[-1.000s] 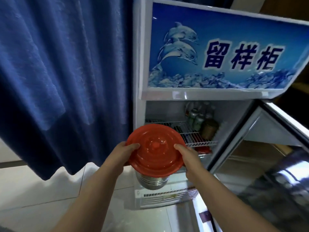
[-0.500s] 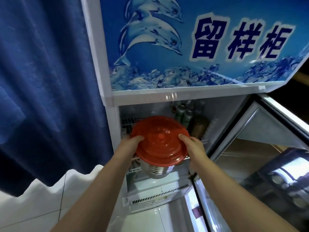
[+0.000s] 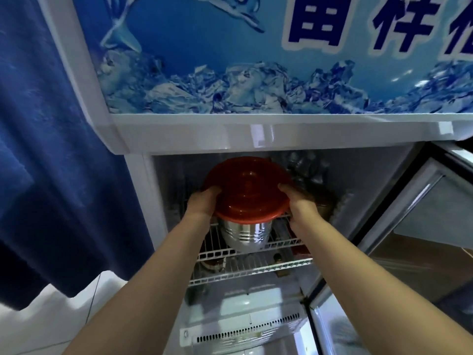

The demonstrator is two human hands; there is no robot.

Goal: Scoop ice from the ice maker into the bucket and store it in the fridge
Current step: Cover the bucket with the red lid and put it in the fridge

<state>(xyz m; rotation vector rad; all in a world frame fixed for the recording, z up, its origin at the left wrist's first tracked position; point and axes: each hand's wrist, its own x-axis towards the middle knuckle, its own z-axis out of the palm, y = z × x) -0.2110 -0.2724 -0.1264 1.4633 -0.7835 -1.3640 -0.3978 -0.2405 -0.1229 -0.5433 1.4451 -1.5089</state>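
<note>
The left hand [image 3: 203,204] and right hand [image 3: 299,204] grip opposite sides of the steel bucket [image 3: 245,233], fingers [image 3: 284,187] curled over its red lid [image 3: 247,185]. The bucket is upright inside the fridge [image 3: 139,190], seemingly just above the wire shelf [image 3: 288,243], equally near both hands.

Only writing I can spot is on the glossy blue sign panel [image 3: 204,60] across the top of the white fridge [image 3: 135,180]: big dark-blue Chinese characters [image 3: 317,24] with white outlines. The top and right edges chop them off, so only the lower bits of three show. The first ends in a 田-shaped box, and I can't read the whole word. There's also a tiny mark [image 3: 186,334] beside the white vent grille [image 3: 245,331], too small to read.
</note>
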